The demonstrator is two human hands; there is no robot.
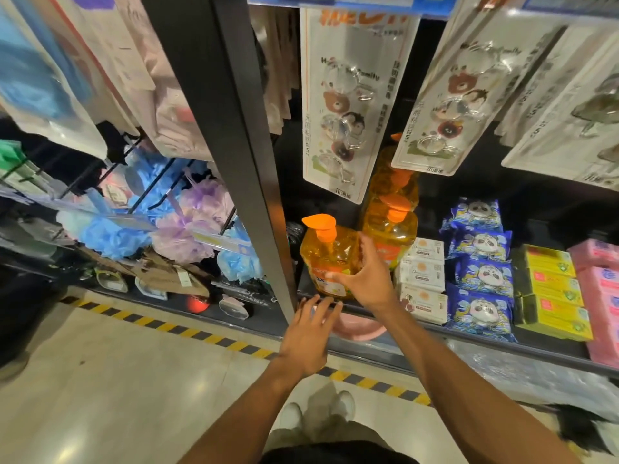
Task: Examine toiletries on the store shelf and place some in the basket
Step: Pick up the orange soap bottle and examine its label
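Note:
An orange pump bottle (326,259) of liquid soap stands at the front left of the dark shelf (469,333), with two more like it (390,226) lined up behind. My right hand (363,274) is spread in front of the front bottle's right side, thumb across its label and fingers up along its shoulder; I cannot tell whether it touches. My left hand (310,333) hovers lower, at the shelf's front edge, with straight fingers and nothing in it. No basket is in view.
White boxed soaps (423,276), blue panda packs (480,272), yellow boxes (552,289) and pink packs (601,289) fill the shelf to the right. Hook cards (345,105) hang above. A black upright post (258,162) separates bath puffs (187,226) on the left. A pink basin (358,326) sits below.

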